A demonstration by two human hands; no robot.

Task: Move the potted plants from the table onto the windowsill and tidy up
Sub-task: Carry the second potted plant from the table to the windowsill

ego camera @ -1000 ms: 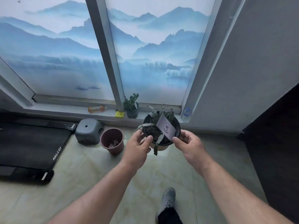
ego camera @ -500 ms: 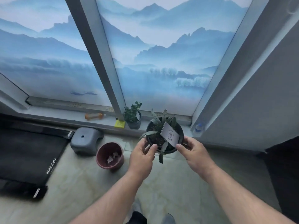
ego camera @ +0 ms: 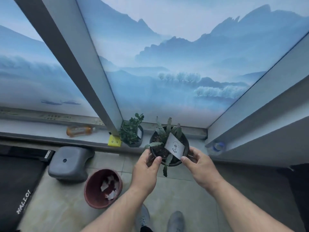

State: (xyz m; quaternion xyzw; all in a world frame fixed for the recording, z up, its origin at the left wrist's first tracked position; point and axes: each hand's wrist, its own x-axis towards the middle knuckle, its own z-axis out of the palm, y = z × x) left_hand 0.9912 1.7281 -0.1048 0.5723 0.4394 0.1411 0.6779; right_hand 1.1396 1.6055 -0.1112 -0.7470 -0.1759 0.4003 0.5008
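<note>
Black is the round pot (ego camera: 168, 148) that both hands hold at the near edge of the windowsill (ego camera: 50, 131); I cannot tell if it already rests there. The left hand (ego camera: 147, 169) grips its left rim, thumb on top, and the right hand (ego camera: 199, 166) grips the right rim. Long green leaves and a white card (ego camera: 174, 146) (printed, too small to read) stand in the soil. Just left on the sill stands a smaller potted plant (ego camera: 133, 131), then a yellow block (ego camera: 114, 141) and an orange bottle (ego camera: 79, 130) lying flat. On the floor sit a grey stool (ego camera: 70, 163) and a reddish bucket (ego camera: 102, 188).
</note>
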